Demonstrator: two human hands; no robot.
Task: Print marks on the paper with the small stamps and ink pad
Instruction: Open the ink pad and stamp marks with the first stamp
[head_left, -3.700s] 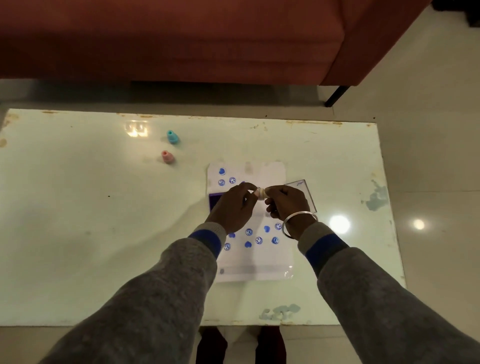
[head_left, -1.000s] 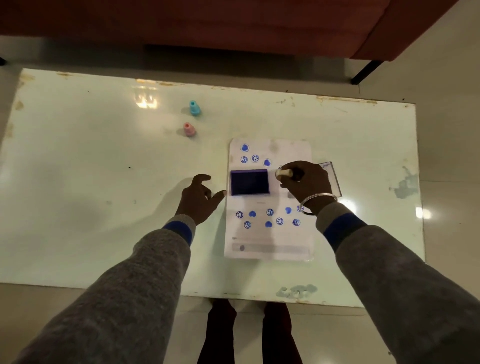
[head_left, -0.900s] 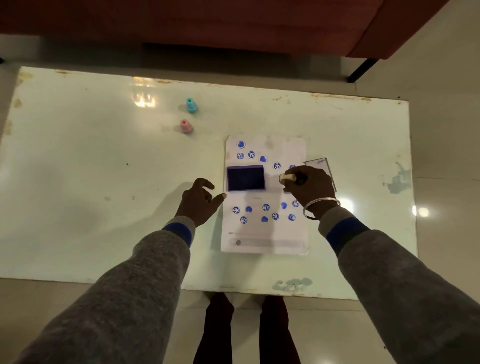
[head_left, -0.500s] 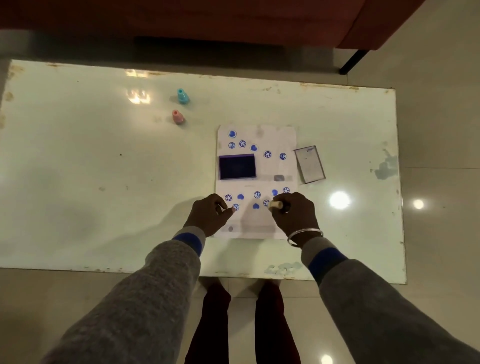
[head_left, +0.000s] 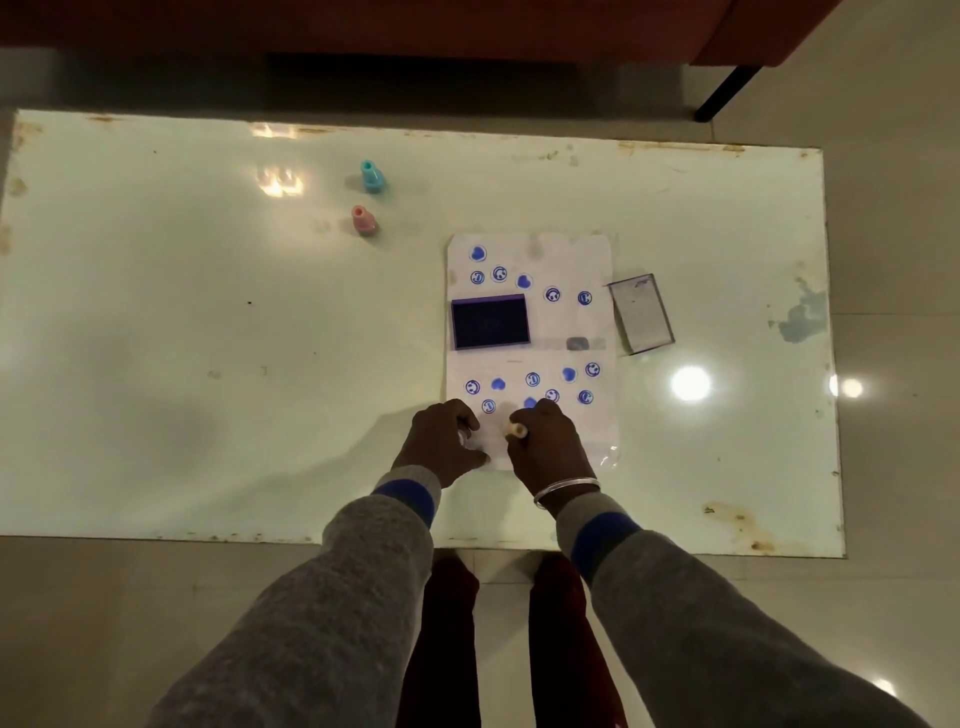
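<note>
1 pale stamp in right hand, paper dotted blue

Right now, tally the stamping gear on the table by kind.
Stamps: 3 (teal stamp, pink stamp, cream stamp in the right hand)
Ink pad: 1
Clear lid: 1
Paper: 1
Total: 6
</note>
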